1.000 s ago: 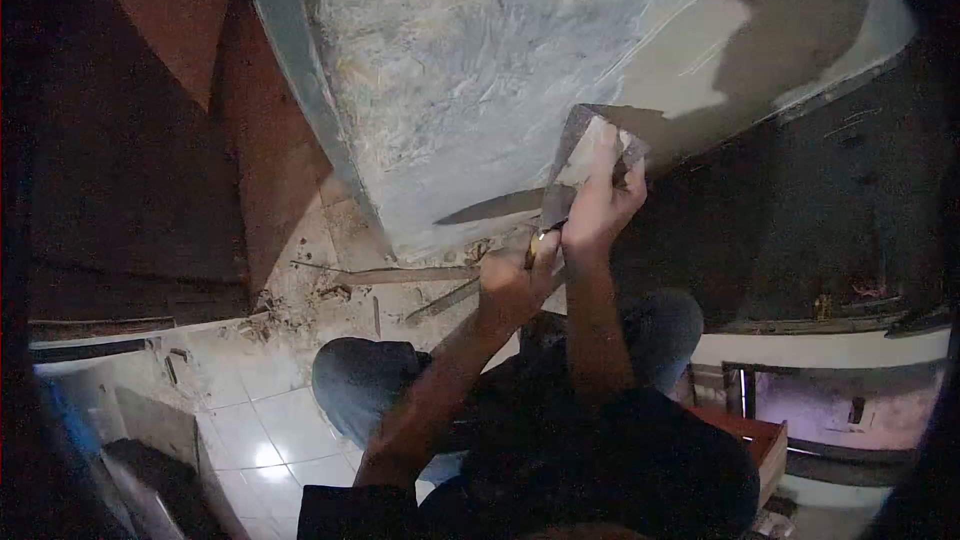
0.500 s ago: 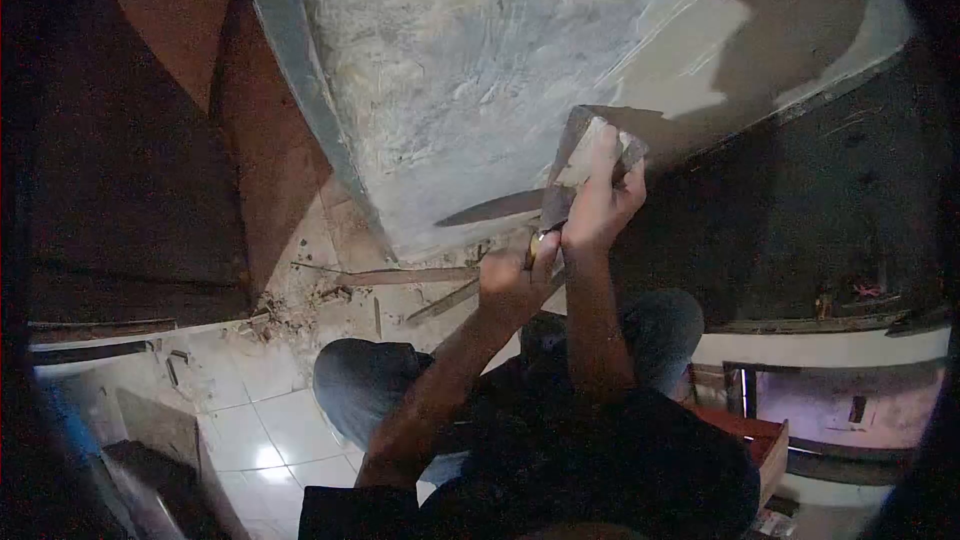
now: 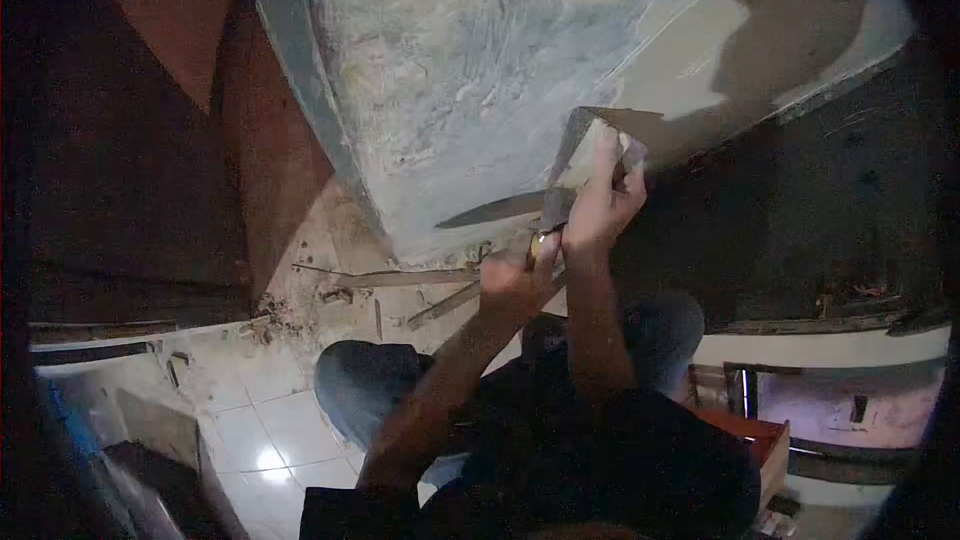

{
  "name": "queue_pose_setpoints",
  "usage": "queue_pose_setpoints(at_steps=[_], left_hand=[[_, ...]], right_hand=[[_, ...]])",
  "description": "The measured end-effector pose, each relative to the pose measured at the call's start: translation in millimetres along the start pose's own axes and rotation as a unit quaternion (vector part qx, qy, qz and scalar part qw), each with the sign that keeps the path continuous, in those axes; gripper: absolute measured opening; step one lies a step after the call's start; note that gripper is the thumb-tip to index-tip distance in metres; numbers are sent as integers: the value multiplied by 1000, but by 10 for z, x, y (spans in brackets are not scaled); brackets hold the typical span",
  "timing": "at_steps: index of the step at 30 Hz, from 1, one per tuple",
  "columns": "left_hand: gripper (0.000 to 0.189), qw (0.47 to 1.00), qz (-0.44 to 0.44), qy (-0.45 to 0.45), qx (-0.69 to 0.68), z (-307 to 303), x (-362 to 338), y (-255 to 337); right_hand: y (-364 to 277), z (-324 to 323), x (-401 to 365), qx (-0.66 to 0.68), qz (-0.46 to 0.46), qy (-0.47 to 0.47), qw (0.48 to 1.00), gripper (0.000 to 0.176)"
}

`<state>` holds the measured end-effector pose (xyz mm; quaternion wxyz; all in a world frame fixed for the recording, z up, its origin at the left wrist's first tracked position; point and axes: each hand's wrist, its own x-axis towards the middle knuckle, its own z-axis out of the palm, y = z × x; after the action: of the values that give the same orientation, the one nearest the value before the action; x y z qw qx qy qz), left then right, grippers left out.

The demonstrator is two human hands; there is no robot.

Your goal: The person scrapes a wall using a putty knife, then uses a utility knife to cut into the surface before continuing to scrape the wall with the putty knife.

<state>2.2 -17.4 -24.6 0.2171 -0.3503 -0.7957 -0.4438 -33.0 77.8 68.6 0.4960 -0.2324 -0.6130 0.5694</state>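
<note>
A scraper (image 3: pixel 559 202) with a wide, flat blade lies close against the patchy grey-white surface (image 3: pixel 470 90), its far edge pointing up the panel. My left hand (image 3: pixel 513 275) is closed around its handle, where a bit of yellow shows beside the thumb. Higher up, my right hand (image 3: pixel 604 202) grips the blade, with the fingers stretched along a pale area on it and the thumb side hidden. Streaks and smears of whitish coating cover the surface, and a smoother beige strip runs along its right side. Dark shadows of the hands and tool fall across it.
Crumbled debris (image 3: pixel 275 325) and thin wood strips (image 3: pixel 410 278) lie on the floor below the surface's lower corner. White tiles (image 3: pixel 255 430) reach to my knees. A reddish-brown panel (image 3: pixel 270 140) stands at left, a dark one (image 3: pixel 800 210) at right. A red drawer (image 3: pixel 745 425) sits lower right.
</note>
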Motion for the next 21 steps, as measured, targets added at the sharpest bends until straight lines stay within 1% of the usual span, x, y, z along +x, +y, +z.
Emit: queue_pose_setpoints(at_steps=[4,5,6,7,9,10,12,13,15,19,21], left_hand=[[46,1000,2,-3,10,-51,61,39],[34,999,-28,17,-22,-91,111,97],[29,996,-58,37,-54,-130,162,144],[29,996,-58,36,-54,-106,140,142],[30,997,-76,17,13,-65,99,131],[30,997,-76,18,13,-76,105,122],[29,996,-68,-35,-56,-121,130,101],[29,996,-67,-35,-56,-102,114,102],[28,998,-46,8,29,-65,84,110],[29,999,-29,36,-19,-73,127,85],[31,998,47,38,27,-39,104,30]], right_hand=[[70,8,24,4,-10,16,1000,25],[99,11,26,-1,-14,31,999,25],[101,18,25,-6,-18,45,999,26],[89,15,23,-6,-18,45,999,26],[33,7,20,-43,-6,25,999,26],[20,10,14,-43,-7,25,999,26],[7,19,2,-11,-15,16,1000,25],[20,15,10,-11,-15,16,1000,25],[70,3,34,-11,-20,15,1000,25],[59,28,26,31,-2,19,999,25],[-13,53,-1,24,-1,24,999,24]])
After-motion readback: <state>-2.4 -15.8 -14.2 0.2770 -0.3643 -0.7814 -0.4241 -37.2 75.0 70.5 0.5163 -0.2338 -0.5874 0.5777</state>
